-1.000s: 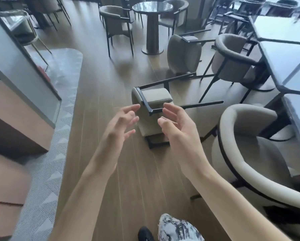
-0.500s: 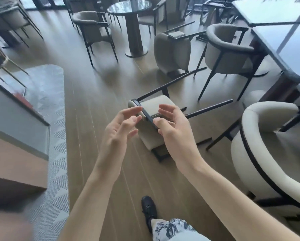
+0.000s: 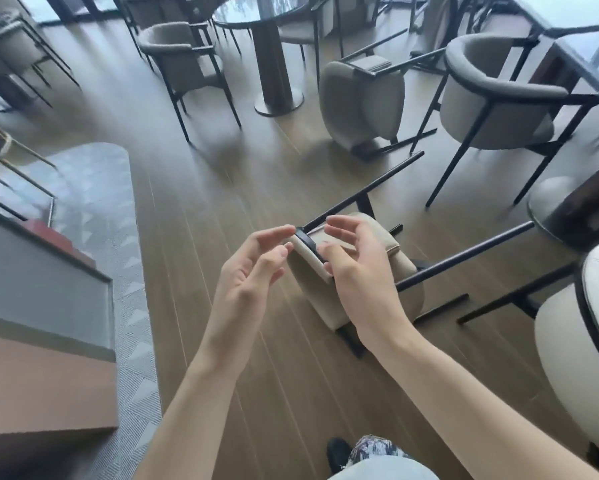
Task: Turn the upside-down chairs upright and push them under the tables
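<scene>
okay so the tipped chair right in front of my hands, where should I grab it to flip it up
Probably the dark frame bar along the seat edge nearest you, coming from above with left hand and right hand spread apart. The chair lies with legs pointing away right, so that bar is its closest rigid part.

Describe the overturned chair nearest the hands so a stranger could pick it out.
Start at the round pedestal table and come down the wooden floor toward the hands. The nearest overturned chair lies there; unlike the farther overturned chair, its dark legs point right.
</scene>
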### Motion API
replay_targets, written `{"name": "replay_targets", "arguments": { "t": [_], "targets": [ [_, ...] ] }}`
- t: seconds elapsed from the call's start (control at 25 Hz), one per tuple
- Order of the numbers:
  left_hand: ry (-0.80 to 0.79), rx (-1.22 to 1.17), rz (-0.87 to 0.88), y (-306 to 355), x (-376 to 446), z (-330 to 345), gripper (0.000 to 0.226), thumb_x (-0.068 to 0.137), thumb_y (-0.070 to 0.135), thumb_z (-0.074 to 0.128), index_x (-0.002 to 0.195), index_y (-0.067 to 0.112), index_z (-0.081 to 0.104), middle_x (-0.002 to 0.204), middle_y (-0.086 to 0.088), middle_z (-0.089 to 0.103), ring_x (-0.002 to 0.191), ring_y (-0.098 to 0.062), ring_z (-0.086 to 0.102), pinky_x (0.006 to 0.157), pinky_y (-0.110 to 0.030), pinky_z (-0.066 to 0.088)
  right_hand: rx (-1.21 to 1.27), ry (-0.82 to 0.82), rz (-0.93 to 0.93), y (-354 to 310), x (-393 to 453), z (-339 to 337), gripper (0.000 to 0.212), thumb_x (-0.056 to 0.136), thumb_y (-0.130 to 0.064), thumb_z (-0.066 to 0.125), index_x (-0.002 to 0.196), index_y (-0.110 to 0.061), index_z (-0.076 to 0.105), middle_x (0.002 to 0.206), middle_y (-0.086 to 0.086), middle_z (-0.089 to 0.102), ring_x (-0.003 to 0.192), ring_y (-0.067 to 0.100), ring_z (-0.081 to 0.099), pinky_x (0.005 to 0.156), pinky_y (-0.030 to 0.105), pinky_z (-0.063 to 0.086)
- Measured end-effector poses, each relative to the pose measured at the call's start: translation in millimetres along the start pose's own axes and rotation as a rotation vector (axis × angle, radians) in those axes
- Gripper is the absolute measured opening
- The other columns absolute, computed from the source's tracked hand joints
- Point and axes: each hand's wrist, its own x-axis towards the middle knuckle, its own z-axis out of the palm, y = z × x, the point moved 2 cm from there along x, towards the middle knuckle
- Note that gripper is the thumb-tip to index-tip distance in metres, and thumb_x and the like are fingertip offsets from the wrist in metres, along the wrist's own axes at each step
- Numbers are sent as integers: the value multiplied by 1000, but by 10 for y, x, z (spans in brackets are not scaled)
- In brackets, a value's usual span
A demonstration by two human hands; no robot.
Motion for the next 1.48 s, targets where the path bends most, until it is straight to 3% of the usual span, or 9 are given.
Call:
{"name": "replay_targets", "arguments": {
  "t": [0.24,0.4,0.6,0.76,0.84,1.0,1.12,1.28,1.48],
  "targets": [
    [-91,18,-9,-135,798,-325,30,92,31,55,115,30,73,123,12,72,121,-9,65,111,-48,45,-18,92,12,93,534,386,25,94,-18,59,117,-28,59,117,-11,62,100,-12,58,93,29,52],
    [-187,26,4,-177,1402,-674,32,81,44,60,108,36,75,124,13,72,122,-13,65,110,-46,47,-1,190,27,178,871,837,27,92,-22,60,117,-31,59,118,-13,62,100,-11,59,94,29,52],
    [-393,73,-2,-248,2211,-1053,27,90,33,57,110,36,75,122,14,72,122,-12,65,110,-48,46,76,397,28,166,1340,1356,25,92,-15,60,114,-29,59,117,-9,62,93,-10,60,68,10,48],
    [-562,62,-19,-312,2745,-1072,27,89,30,57,110,28,75,110,15,76,110,-13,70,99,-33,53,33,574,9,155,1510,1580,24,93,-16,61,113,-30,60,114,-12,65,103,-7,61,90,21,50],
    [-618,84,-38,-360,2885,-973,25,90,28,58,110,26,74,105,15,76,107,-12,70,91,-26,53,21,651,27,168,1519,1553,21,94,-17,60,110,-30,61,108,-15,67,104,-5,62,92,23,51],
    [-760,107,-33,-477,3157,-760,27,89,26,59,111,23,74,109,5,77,112,-8,68,96,-26,49,31,852,67,218,1678,1400,22,94,-13,58,110,-27,64,111,-12,67,101,-8,62,100,36,51],
    [-837,166,20,-495,3353,-609,26,89,28,58,110,23,73,112,10,75,112,-5,67,97,-25,50,39,901,75,243,1895,1346,23,94,-13,58,112,-26,63,115,-10,66,99,-10,61,101,39,51],
    [-886,195,63,-446,3655,-389,18,98,13,61,112,19,72,116,5,74,116,-9,67,104,-36,50,53,914,34,202,2225,1280,24,94,-12,59,112,-27,63,115,-10,66,100,-9,61,100,36,51],
    [-992,234,82,-418,4011,15,18,99,13,63,112,22,72,116,8,74,113,0,66,91,-15,47,113,1023,44,204,2549,877,22,93,-14,61,108,-28,65,111,-12,67,100,-8,62,101,38,51]
  ]
}}
